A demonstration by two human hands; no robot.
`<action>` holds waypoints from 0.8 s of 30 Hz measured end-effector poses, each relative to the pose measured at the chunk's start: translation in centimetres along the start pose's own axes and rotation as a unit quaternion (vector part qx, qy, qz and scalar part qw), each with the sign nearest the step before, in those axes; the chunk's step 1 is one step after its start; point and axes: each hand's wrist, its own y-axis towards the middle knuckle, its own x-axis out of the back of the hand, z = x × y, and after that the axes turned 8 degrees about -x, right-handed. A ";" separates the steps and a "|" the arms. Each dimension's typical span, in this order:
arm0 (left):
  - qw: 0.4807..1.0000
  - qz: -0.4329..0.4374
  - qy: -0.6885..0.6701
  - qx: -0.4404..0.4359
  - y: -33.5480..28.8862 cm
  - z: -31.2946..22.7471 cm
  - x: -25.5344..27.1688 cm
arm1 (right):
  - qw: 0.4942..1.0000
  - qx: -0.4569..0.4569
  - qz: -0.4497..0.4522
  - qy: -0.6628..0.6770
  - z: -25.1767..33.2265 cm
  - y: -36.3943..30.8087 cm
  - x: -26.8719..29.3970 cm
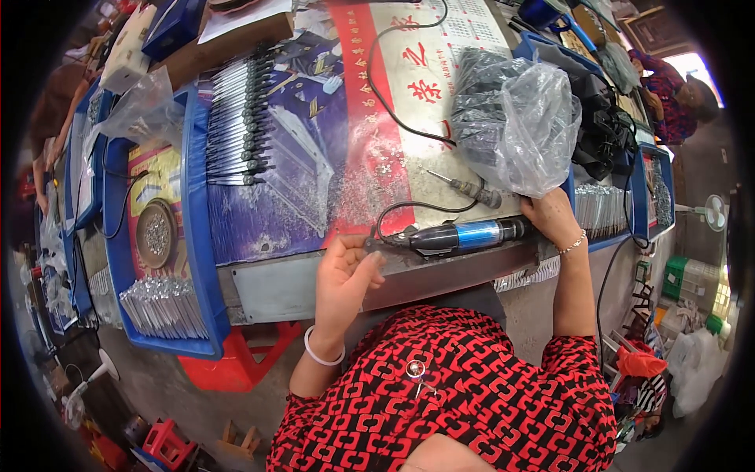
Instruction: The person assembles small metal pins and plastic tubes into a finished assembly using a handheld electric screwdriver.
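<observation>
The left hand [343,275] is half-curled near frame centre; whether anything is pinched cannot be told. Right of centre, the right hand [557,219] is placed by the plastic bag [539,130], its grip hidden. Between them, a blue-and-black tool [472,234] is laid.

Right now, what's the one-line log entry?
left hand: beside electric screwdriver, hold unclear | right hand: beside clear plastic bag, hold unclear | electric screwdriver: lying along workbench edge

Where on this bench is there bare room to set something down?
The sheet's purple corner looks mostly bare, bordered by the blue tray at left, rod row above and bench edge below. It's crowded at right: corded tool, plastic bag, right hand; small rings litter the red stripe.
</observation>
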 end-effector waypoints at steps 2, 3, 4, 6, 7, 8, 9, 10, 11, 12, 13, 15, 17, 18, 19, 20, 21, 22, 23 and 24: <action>1.000 0.011 -0.020 0.000 0.0 0.1 -0.1 | 0.999 -0.018 0.035 0.000 0.6 0.1 0.7; 1.000 0.010 -0.019 0.000 0.1 0.1 -0.2 | 1.000 0.017 0.025 -0.010 0.6 0.4 0.9; 1.000 0.017 -0.022 0.003 0.1 0.2 -0.2 | 0.998 0.051 0.014 -0.021 0.7 0.5 1.0; 0.999 0.024 -0.025 0.005 0.2 0.2 -0.3 | 0.997 0.071 0.005 -0.015 0.7 0.6 1.1; 0.999 0.029 -0.025 0.008 0.2 0.2 -0.4 | 0.996 0.092 -0.005 -0.010 0.7 0.6 1.3; 0.999 0.035 -0.026 0.011 0.3 0.2 -0.5 | 0.996 0.092 -0.005 -0.011 0.8 0.7 1.5; 0.999 0.035 -0.026 0.012 0.3 0.3 -0.5 | 0.996 0.089 0.010 -0.019 0.8 0.7 1.6; 0.999 0.041 -0.032 0.017 0.4 0.3 -0.5 | 0.996 0.087 0.025 -0.027 0.9 0.7 1.7; 0.998 0.046 -0.038 0.022 0.4 0.4 -0.5 | 0.996 0.086 0.025 -0.027 0.9 0.7 1.4; 0.998 0.048 -0.039 0.021 0.5 0.5 -0.6 | 0.995 0.070 0.047 -0.043 0.9 0.8 1.1; 0.998 0.047 -0.049 0.016 0.5 0.7 -0.6 | 0.994 0.055 0.070 -0.058 0.9 0.8 1.0; 0.997 0.043 -0.059 0.009 0.5 0.6 -0.7 | 0.994 0.059 0.062 -0.061 0.7 0.7 1.0; 0.997 0.049 -0.060 0.018 0.5 0.2 -0.9 | 0.994 0.066 0.055 -0.061 0.4 0.8 0.9; 0.997 0.047 -0.060 0.018 0.4 0.2 -0.8 | 0.995 0.050 0.068 -0.055 0.2 0.8 1.0; 0.997 0.048 -0.057 0.016 0.4 0.3 -0.8 | 0.995 0.033 0.080 -0.049 0.0 0.7 1.0; 0.997 0.048 -0.053 0.014 0.3 0.3 -0.8 | 0.995 0.034 0.080 -0.048 -0.2 0.8 0.9; 0.997 0.051 -0.054 0.015 0.3 0.3 -0.9 | 0.995 0.050 0.072 -0.044 -0.5 0.9 1.0; 0.997 0.053 -0.052 0.016 0.3 0.2 -0.9 | 0.995 0.065 0.064 -0.040 -0.6 1.0 1.0; 0.997 0.056 -0.050 0.017 0.3 0.2 -1.0 | 0.995 0.062 0.063 -0.042 -0.5 0.8 1.4; 0.997 0.052 -0.049 0.016 0.3 0.4 -1.0 | 0.995 0.050 0.079 -0.032 -0.3 0.9 1.6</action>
